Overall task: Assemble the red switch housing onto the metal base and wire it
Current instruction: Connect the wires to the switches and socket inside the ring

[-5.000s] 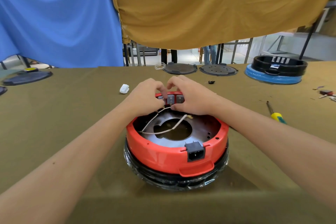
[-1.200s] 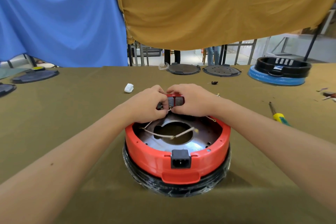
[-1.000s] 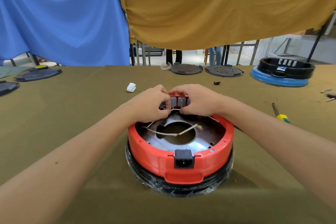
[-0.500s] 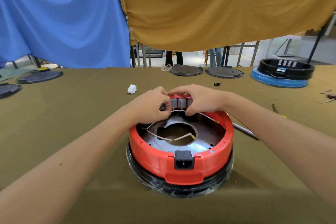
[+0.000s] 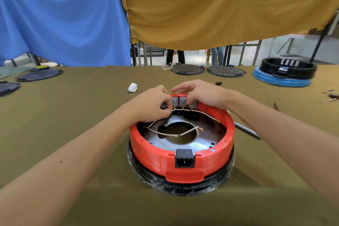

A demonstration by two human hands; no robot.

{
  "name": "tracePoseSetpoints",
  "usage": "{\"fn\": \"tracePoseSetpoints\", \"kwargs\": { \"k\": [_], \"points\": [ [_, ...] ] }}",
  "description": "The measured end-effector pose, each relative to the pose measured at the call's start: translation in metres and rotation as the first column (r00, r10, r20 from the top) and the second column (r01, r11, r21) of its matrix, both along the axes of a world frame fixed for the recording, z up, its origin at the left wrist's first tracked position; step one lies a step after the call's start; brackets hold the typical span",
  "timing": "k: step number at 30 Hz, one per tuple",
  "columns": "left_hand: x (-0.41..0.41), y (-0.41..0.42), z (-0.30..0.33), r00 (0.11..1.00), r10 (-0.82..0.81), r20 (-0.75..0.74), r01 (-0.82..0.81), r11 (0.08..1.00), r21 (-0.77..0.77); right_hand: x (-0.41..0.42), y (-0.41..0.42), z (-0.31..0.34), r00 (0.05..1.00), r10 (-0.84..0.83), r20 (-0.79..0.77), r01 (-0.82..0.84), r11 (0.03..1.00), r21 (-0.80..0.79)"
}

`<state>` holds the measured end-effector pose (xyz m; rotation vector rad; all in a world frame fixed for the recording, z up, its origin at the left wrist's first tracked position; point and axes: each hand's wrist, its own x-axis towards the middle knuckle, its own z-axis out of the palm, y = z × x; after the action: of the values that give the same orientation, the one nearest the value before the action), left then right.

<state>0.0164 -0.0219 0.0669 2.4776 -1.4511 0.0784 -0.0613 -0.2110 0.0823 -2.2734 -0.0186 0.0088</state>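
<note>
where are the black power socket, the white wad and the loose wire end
black power socket (image 5: 184, 158), head view, middle of its front face
white wad (image 5: 132, 87), head view, centre of the lump
loose wire end (image 5: 201, 129), head view, brass terminal at its tip

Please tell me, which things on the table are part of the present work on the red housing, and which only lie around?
In use:
red housing
metal base
grey switches
white wires
left hand, pinching at the switches
right hand, on the far rim

Lying about:
white wad
two dark round lids
black-and-blue unit
metal rod
</note>
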Motion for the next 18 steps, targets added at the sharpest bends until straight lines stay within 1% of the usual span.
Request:
{"fn": "tracePoseSetpoints", "kwargs": {
  "k": [2,4,6,9,13,15,17,18],
  "points": [
    [0.0000,-0.0001,0.0000,1.000,0.003,0.000,-0.003,1.000,0.002,0.0000,0.0020,0.0004,1.000,0.011,-0.015,-0.012,0.999,-0.049],
    [-0.0003,-0.0001,0.0002,1.000,0.008,-0.005,-0.008,1.000,-0.006,-0.0008,0.0038,0.0020,0.999,0.033,0.008,-0.031,0.982,-0.185],
    [-0.0012,0.0002,0.0006,1.000,0.014,-0.010,-0.014,1.000,-0.007,0.0001,0.0065,0.0041,0.998,0.070,0.010,-0.063,0.946,-0.318],
    [-0.0022,-0.0001,0.0014,1.000,0.024,-0.015,-0.024,1.000,0.001,0.0019,0.0098,0.0066,0.996,0.090,-0.012,-0.087,0.915,-0.395],
    [-0.0022,0.0007,0.0013,0.999,0.030,-0.033,-0.030,0.999,-0.010,0.0029,0.0101,0.0066,0.996,0.088,-0.032,-0.093,0.903,-0.420],
    [-0.0014,0.0013,0.0017,0.998,0.034,-0.061,-0.039,0.995,-0.087,0.0023,0.0097,0.0034,0.997,0.073,0.008,-0.064,0.922,-0.382],
    [-0.0005,0.0022,0.0017,0.992,0.053,-0.113,-0.075,0.976,-0.203,0.0005,0.0101,-0.0007,0.996,0.066,0.064,-0.045,0.955,-0.293],
    [0.0003,0.0025,0.0014,0.989,0.072,-0.131,-0.101,0.966,-0.236,-0.0006,0.0108,-0.0022,0.993,0.071,0.093,-0.045,0.966,-0.255]
  ]
}}
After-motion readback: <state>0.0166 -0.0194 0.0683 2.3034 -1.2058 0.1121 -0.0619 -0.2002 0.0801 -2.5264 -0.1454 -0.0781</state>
